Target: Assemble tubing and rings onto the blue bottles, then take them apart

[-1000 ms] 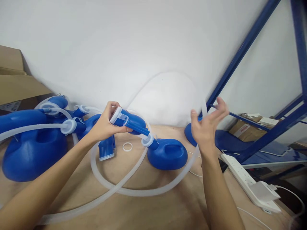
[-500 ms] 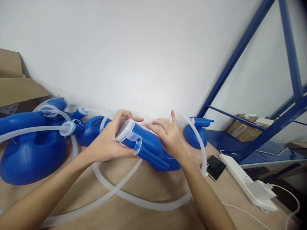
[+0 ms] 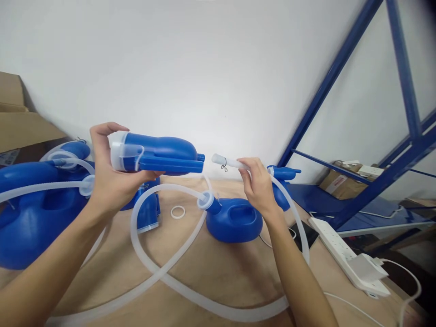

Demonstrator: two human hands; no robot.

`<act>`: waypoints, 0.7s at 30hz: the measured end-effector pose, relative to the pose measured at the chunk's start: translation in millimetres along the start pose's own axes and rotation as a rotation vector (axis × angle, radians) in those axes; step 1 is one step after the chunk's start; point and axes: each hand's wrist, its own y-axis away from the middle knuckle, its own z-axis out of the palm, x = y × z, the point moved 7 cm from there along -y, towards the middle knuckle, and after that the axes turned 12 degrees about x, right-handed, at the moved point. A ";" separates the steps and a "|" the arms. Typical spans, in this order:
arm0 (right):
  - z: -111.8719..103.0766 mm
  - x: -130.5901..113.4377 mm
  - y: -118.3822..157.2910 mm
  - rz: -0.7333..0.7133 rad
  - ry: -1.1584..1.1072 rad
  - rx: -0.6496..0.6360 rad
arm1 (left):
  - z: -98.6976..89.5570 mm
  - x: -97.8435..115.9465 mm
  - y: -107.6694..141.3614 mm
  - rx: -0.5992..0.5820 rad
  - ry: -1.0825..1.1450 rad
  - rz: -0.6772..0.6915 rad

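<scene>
My left hand [image 3: 111, 168] is wrapped round the white-capped end of a blue plastic piece [image 3: 163, 152], held level above the table. Its narrow nozzle points right. Facing that nozzle across a small gap is the end of a whitish tube [image 3: 228, 161] with a dark wire clip [image 3: 224, 165] on it. The fingers of my right hand [image 3: 257, 181] pinch this tube. Beneath them a blue bottle [image 3: 235, 220] rests on the table, a translucent hose [image 3: 150, 261] joined to its neck and looping across the wood. A white ring [image 3: 177, 212] lies left of the bottle.
More blue bottles [image 3: 47, 213] with hoses crowd the left side, by a cardboard box [image 3: 27, 129]. Another blue piece [image 3: 147, 211] lies near the middle. At right are a blue bottle [image 3: 281, 193], a dark phone [image 3: 306, 236], a power strip [image 3: 347, 256] and a blue metal rack [image 3: 327, 95].
My left hand has raised the blue piece up and left and turned it level. My right hand has let go of it and now holds the tube end. The bottle and ring below have come into view.
</scene>
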 end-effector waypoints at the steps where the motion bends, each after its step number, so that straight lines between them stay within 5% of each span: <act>1: 1.9 -3.7 0.1 -0.017 -0.001 -0.021 | 2.0 5.1 2.7 -0.005 -0.023 0.032; 14: 2.6 -22.2 0.6 -0.144 0.197 -0.104 | 11.2 28.1 13.1 -0.130 0.053 0.530; 21: -1.7 -36.2 -2.0 0.028 -0.035 -0.181 | 18.2 16.3 14.7 -0.172 0.162 0.390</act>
